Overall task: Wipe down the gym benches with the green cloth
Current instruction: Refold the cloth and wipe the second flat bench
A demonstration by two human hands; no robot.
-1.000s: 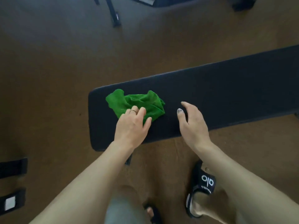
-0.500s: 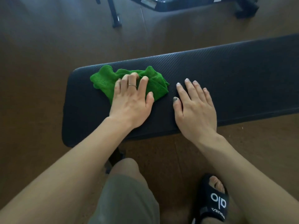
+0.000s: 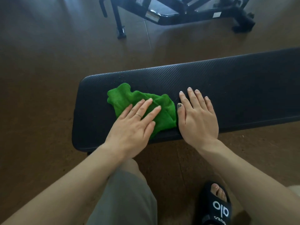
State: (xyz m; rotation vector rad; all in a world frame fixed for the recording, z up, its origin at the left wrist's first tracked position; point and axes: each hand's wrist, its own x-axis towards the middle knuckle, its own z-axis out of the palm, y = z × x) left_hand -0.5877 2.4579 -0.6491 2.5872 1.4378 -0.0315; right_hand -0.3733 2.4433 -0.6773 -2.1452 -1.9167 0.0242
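two bare hands rest on the black bench pad [image 3: 227,88], which lies across the brown floor. toward its left end sits the green cloth [image 3: 129,101], a bunched, fuzzy rag that looks soft, light and floppy, likely to crumple and slide under pressure; it is best held by pressing flat on its middle or pinching a thick fold. the left hand [image 3: 131,132] lies open, fingers spread flat on the cloth's near half, pressing and not gripping. just beside the cloth's right edge, the right hand [image 3: 197,117] lies flat and open on the bare pad, holding nothing. small droplets dot the ribbed pad beyond the cloth. a black equipment frame [image 3: 178,12] stands well apart behind.
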